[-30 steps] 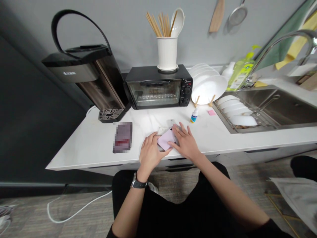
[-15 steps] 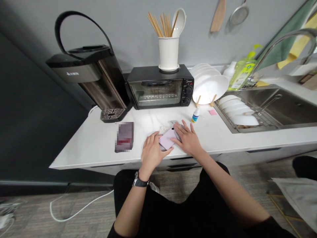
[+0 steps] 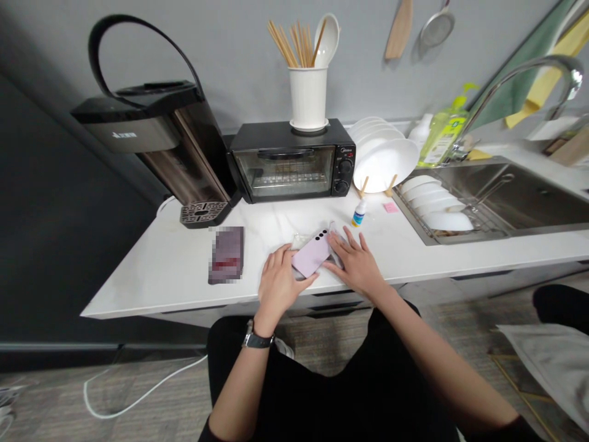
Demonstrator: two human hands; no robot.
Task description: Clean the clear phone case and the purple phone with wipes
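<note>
My left grip (image 3: 280, 279) holds lilac phone (image 3: 311, 256) at left end; right grip (image 3: 355, 261), fingers spread, touches its right end; three lenses (image 3: 321, 235) show, up from one.

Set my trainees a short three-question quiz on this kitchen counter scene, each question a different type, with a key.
1. True or false: the white utensil holder stands on top of the toaster oven.
2. Which lies between the left hand and the right hand? A) a white plate; B) a lilac phone; C) a soap bottle.
3. Fill in: the watch is worn on the person's ____ wrist.

Key: 1. True. 2. B. 3. left.
</note>
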